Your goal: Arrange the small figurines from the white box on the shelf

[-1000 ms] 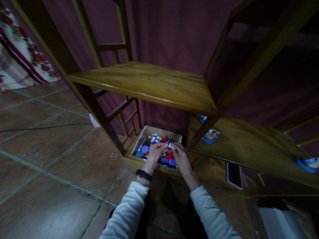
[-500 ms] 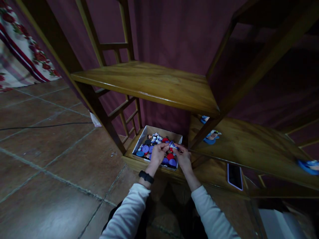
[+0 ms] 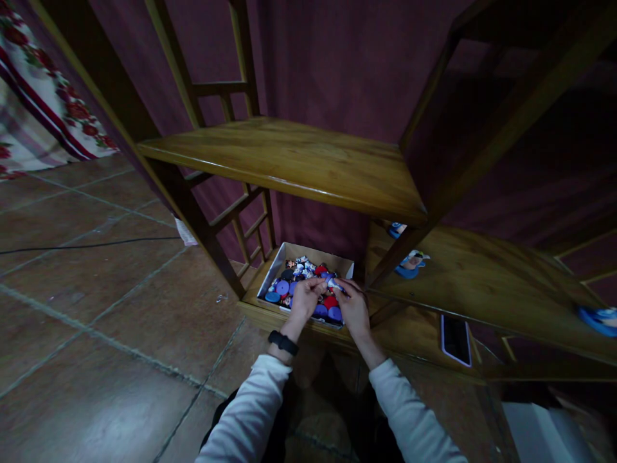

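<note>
Far left of the box (image 3: 337, 260) there is a flowery cloth (image 3: 58, 109), and a thin black cord (image 3: 96, 245) runs along the floor, nearer to the box. In the left part of the box I see a blue disc (image 3: 272, 297) and a purple disc (image 3: 282, 287), with other little pieces around them. My left hand (image 3: 305, 301), with a black band (image 3: 283, 342) on its wrist, is over the middle of the box, and its thumb and fingers pinch a small figure (image 3: 330, 281). The figure is purple, blue and white, up above the pieces in the right half of the box. My right hand (image 3: 355, 305) reaches over the right side of the box and pinches the same figure, so 2 hands share it. I think it is light, hard and a bit slippery, like plastic. Thin bits could snap, so I would hold the thick purple part, which looks like its base, and not squeeze the rest. Right of the box, 2 blue-based figures (image 3: 411, 263) are on a shelf (image 3: 463, 270), then comes 1 phone (image 3: 456, 340), lower down, and far right 1 more blue piece (image 3: 599, 319).
</note>
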`<state>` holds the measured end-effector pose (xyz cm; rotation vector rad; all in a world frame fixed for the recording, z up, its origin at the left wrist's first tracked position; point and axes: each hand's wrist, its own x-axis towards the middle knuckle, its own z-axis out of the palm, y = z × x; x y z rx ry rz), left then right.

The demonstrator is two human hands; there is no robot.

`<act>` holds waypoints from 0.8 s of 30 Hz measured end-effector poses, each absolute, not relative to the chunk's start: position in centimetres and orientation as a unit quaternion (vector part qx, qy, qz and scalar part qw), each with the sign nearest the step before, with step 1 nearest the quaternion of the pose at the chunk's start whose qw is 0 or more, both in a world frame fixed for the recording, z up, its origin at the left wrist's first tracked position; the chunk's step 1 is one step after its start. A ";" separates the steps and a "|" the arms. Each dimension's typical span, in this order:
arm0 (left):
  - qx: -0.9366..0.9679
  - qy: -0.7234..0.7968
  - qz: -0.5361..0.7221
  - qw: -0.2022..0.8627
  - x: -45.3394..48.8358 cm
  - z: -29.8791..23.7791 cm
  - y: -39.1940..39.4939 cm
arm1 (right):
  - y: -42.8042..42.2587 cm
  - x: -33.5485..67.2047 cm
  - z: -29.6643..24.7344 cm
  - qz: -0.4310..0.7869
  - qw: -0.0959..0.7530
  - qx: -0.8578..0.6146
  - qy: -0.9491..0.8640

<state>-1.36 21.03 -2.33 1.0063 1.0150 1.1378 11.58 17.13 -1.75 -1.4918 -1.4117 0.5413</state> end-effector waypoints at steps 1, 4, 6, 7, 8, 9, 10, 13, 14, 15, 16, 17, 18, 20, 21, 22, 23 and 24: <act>0.434 0.435 0.494 0.616 -1.4 -2.2 20.9 | 17.0 11.5 -1.6 0.224 0.477 -0.610 -0.592; 0.429 0.429 0.500 0.617 -1.5 -1.6 20.5 | 16.9 11.4 -1.5 0.230 0.463 -0.611 -0.600; 0.429 0.430 0.503 0.615 -1.5 -1.3 20.3 | 17.1 11.4 -1.6 0.231 0.479 -0.617 -0.580; 0.429 0.431 0.503 0.614 -1.5 -1.3 20.2 | 17.2 11.4 -1.7 0.233 0.489 -0.619 -0.568; 0.429 0.433 0.502 0.614 -1.5 -1.2 20.1 | 17.3 11.5 -1.9 0.239 0.497 -0.621 -0.557; 0.430 0.434 0.502 0.612 -1.4 -1.2 20.1 | 17.4 11.5 -2.0 0.248 0.503 -0.621 -0.547; 0.432 0.436 0.502 0.609 -1.4 -1.3 20.1 | 17.5 11.6 -2.2 0.259 0.507 -0.623 -0.537; 0.442 0.442 0.502 0.598 -1.2 -1.7 20.1 | 17.7 11.8 -2.8 0.289 0.511 -0.634 -0.503; 0.444 0.446 0.503 0.593 -1.2 -1.9 20.1 | 17.7 11.8 -3.0 0.292 0.511 -0.639 -0.495; 0.445 0.449 0.505 0.588 -1.1 -2.0 20.1 | 17.7 11.9 -3.1 0.293 0.510 -0.641 -0.492; 0.444 0.451 0.506 0.586 -1.1 -2.1 20.1 | 17.8 11.9 -3.2 0.293 0.508 -0.642 -0.493; 0.441 0.451 0.508 0.587 -1.2 -2.1 20.1 | 17.9 11.9 -3.2 0.290 0.507 -0.641 -0.497; 0.434 0.447 0.508 0.594 -1.2 -2.1 20.1 | 17.9 11.9 -3.2 0.286 0.508 -0.639 -0.502; 0.412 0.433 0.505 0.623 -1.2 -1.9 20.2 | 18.1 11.9 -2.9 0.275 0.511 -0.631 -0.515; 0.399 0.427 0.502 0.637 -1.2 -1.9 20.2 | 18.1 11.9 -2.7 0.268 0.511 -0.626 -0.524; 0.386 0.425 0.502 0.646 -1.1 -1.8 20.2 | 18.2 11.8 -2.6 0.263 0.511 -0.622 -0.532; 0.375 0.427 0.504 0.650 -1.1 -1.8 20.3 | 18.2 11.7 -2.4 0.261 0.510 -0.617 -0.540; 0.366 0.430 0.508 0.650 -1.0 -1.7 20.3 | 18.1 11.6 -2.4 0.266 0.507 -0.612 -0.545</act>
